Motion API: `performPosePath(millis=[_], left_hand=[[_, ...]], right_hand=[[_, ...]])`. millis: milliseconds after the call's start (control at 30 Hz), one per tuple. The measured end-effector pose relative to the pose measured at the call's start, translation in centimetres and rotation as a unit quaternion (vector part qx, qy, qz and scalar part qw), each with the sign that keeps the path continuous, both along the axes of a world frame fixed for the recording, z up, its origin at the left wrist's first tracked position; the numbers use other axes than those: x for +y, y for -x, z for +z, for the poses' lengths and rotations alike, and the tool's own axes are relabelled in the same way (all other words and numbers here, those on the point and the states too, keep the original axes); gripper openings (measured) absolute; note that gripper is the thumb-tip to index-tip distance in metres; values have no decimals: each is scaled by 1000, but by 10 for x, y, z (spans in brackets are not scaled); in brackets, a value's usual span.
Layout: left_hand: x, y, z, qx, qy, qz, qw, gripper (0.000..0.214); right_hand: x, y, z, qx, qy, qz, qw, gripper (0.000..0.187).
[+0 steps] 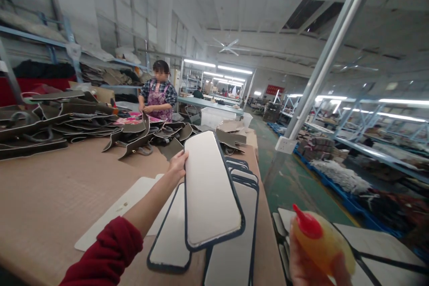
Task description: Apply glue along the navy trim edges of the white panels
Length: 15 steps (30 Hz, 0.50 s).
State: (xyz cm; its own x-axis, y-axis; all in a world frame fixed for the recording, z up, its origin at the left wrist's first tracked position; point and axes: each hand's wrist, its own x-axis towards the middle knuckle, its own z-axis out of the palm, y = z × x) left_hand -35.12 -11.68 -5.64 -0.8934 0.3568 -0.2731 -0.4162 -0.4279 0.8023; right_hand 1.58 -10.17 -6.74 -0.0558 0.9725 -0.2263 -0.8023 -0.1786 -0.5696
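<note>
My left hand [177, 164], in a red sleeve, grips the left edge of a long white panel with a dark border [209, 192] and holds it raised over the table. Below it lie more such panels [241, 187], overlapping in a row, and one [170, 237] nearer to me. My right hand [311, 268], at the bottom right, is wrapped round a yellow squeeze bottle with a red nozzle [318, 237]; only part of that hand shows.
The brown table [50, 196] bears a flat white sheet [124, 205] and heaps of dark cut pieces [67, 116] at its far end. A co-worker [158, 96] stands there handling pieces. A slanted metal post [321, 67] rises on the right, above a green-floored aisle [291, 178].
</note>
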Motion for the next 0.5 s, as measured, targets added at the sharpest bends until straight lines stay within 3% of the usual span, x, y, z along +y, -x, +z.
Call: performPosePath(millis=[33,100,300,367,500], left_hand=[[0,-1,1,3,0,-9,1000,36],[0,-4,4,9,2,-29,1000,40],[3,-19,15,33,18,-119,992,45],[3,-26,19,40,25,-149,988,46],[5,-37,26,48,37,-196,979,51]], right_hand=[[3,0,8,2,34,-25,999,32],[6,3,20,-25,13,-53,998,39],[28,10,23,-144,-238,-37,960,70],[41,9,25,-158,-280,-40,946,68],[59,13,32,-171,-343,-25,923,43]])
